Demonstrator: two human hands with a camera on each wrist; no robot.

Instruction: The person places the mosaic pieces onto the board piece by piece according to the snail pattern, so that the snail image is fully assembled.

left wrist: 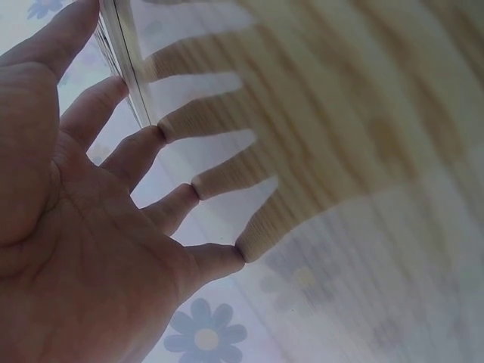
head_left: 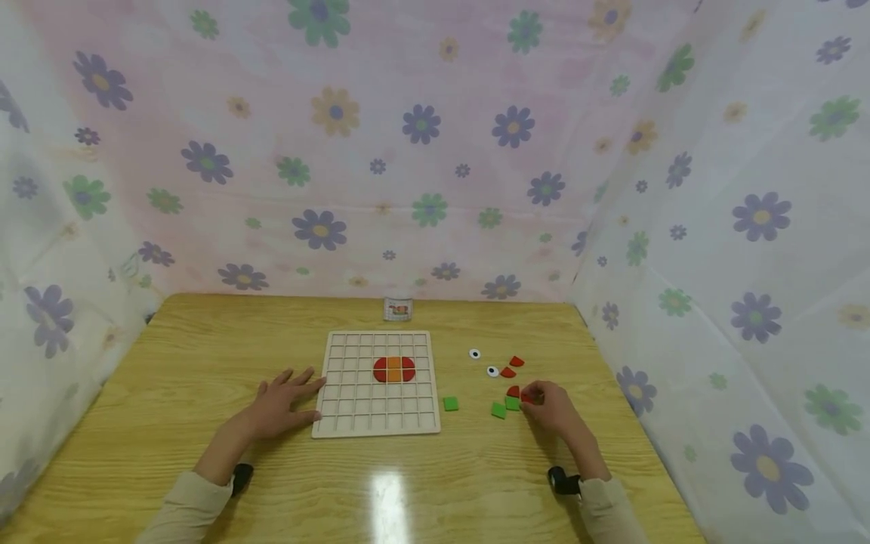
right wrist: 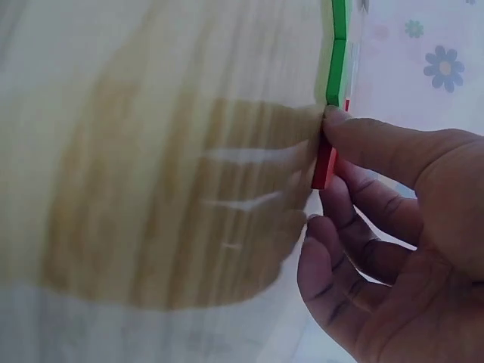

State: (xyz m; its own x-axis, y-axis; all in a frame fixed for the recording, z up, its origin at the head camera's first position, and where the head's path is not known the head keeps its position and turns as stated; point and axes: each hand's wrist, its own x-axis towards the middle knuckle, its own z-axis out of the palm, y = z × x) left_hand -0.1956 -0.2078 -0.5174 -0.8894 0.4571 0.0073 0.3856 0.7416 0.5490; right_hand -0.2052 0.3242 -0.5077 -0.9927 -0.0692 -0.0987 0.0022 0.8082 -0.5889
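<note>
My left hand (head_left: 279, 406) lies on the table with spread fingers, its fingertips at the left edge of a pale wooden grid board (head_left: 343, 425). In the left wrist view the fingers (left wrist: 181, 204) are straight, and the palm holds nothing. My right hand (head_left: 553, 412) pinches a red quarter-circle tile (right wrist: 324, 166) between thumb and fingertips, low at the tabletop. Close beside it are another red quarter-circle tile (head_left: 513, 391) and a green square tile (head_left: 513, 404). On the board, red quarter-circles flank orange squares (head_left: 394, 369), forming a rounded block.
Another green square (head_left: 498, 410) lies near the right hand; a third green square (head_left: 451, 404) sits by the board's right edge. Farther back are two eye discs (head_left: 475, 353) and two red quarter-circles (head_left: 517, 362). A small picture card (head_left: 397, 310) lies behind the board. Flowered curtains surround the table.
</note>
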